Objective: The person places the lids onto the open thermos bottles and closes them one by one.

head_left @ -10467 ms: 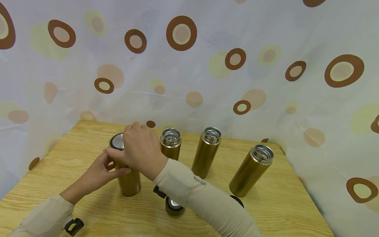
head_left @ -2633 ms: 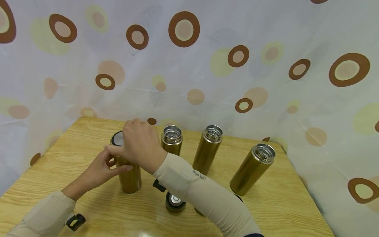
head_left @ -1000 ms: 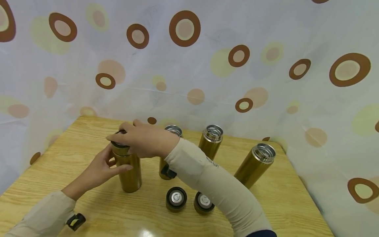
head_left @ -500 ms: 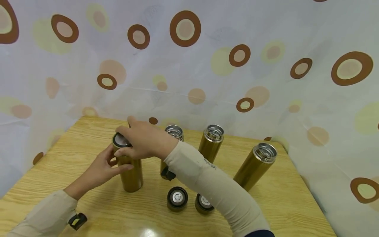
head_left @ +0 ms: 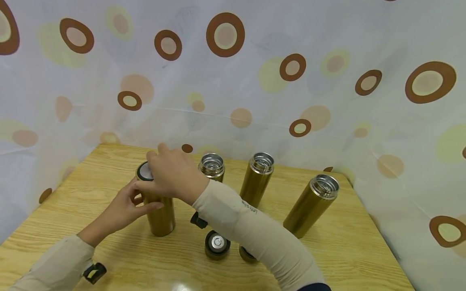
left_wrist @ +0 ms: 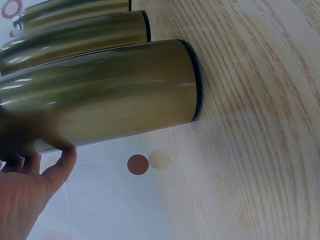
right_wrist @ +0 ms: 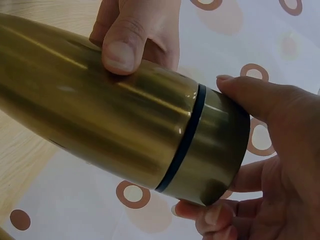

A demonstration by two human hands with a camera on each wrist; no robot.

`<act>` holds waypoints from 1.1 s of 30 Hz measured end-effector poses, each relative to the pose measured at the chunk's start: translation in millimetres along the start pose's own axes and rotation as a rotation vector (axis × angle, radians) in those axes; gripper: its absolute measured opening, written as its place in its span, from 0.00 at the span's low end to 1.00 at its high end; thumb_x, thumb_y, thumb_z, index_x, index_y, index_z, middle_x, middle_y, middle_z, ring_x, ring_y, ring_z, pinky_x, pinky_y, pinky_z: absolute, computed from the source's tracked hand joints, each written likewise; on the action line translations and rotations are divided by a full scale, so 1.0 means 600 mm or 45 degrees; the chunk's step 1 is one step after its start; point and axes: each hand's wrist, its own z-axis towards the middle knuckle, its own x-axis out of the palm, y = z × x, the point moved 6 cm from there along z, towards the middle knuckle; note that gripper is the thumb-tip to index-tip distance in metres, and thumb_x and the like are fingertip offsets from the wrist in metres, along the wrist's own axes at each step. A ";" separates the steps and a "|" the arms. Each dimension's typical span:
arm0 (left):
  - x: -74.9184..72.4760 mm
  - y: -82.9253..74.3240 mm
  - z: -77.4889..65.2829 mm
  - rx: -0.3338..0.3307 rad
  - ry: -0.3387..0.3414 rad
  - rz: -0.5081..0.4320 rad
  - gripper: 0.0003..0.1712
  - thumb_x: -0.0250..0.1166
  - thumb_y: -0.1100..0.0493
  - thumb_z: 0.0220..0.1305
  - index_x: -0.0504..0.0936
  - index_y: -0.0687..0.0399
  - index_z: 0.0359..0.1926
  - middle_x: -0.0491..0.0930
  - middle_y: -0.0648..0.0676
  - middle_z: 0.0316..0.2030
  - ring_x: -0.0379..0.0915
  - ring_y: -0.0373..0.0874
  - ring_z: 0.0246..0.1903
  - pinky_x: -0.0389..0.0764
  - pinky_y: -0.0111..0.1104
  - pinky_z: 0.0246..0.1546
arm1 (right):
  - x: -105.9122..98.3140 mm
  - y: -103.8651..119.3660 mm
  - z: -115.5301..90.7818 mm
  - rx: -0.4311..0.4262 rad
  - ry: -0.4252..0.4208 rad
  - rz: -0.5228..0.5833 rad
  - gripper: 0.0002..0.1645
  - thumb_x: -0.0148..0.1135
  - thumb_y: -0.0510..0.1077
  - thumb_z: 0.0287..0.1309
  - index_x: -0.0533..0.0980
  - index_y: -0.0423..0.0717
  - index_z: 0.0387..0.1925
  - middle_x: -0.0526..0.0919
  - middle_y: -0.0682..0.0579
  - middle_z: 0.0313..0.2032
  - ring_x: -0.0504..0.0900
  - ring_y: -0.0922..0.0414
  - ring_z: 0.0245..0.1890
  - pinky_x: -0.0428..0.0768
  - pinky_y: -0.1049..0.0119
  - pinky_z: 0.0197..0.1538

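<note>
A gold thermos stands upright on the left part of the table. My left hand grips its body, and the thumb shows on the near side in the right wrist view. My right hand holds the thermos lid from the side, thumb and fingers curled round it. A dark ring separates the lid from the body in the right wrist view. In the left wrist view the thermos's base rests on the table.
Three open gold thermoses stand in a row to the right, steel mouths up. Two upturned lids lie in front; my right sleeve partly covers one. A patterned cloth hangs behind the wooden table.
The right hand reached over the lid's top a second ago, then swung back to grip its side, as it did earlier. The left hand stays on the thermos body.
</note>
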 end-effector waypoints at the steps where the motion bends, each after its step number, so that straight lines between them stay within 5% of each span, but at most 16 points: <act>1: 0.000 0.000 0.000 -0.004 0.002 -0.002 0.42 0.66 0.65 0.61 0.56 0.53 0.72 0.61 0.44 0.63 0.64 0.23 0.55 0.74 0.53 0.53 | 0.000 0.001 0.000 0.008 -0.007 -0.012 0.30 0.48 0.72 0.60 0.74 0.50 0.37 0.70 0.55 0.32 0.70 0.62 0.21 0.69 0.75 0.19; 10: 0.000 0.003 0.001 -0.037 -0.001 -0.017 0.33 0.66 0.64 0.61 0.63 0.56 0.65 0.62 0.50 0.59 0.66 0.26 0.54 0.74 0.54 0.53 | 0.002 0.002 0.004 0.035 -0.043 0.013 0.28 0.50 0.69 0.59 0.74 0.49 0.35 0.71 0.54 0.31 0.70 0.62 0.22 0.69 0.75 0.20; 33: 0.002 0.002 0.002 -0.058 0.017 -0.033 0.33 0.67 0.63 0.62 0.64 0.55 0.65 0.64 0.46 0.59 0.65 0.25 0.55 0.71 0.58 0.55 | 0.008 -0.007 -0.004 0.067 -0.055 0.150 0.28 0.52 0.70 0.58 0.70 0.49 0.34 0.69 0.55 0.31 0.69 0.62 0.22 0.68 0.75 0.17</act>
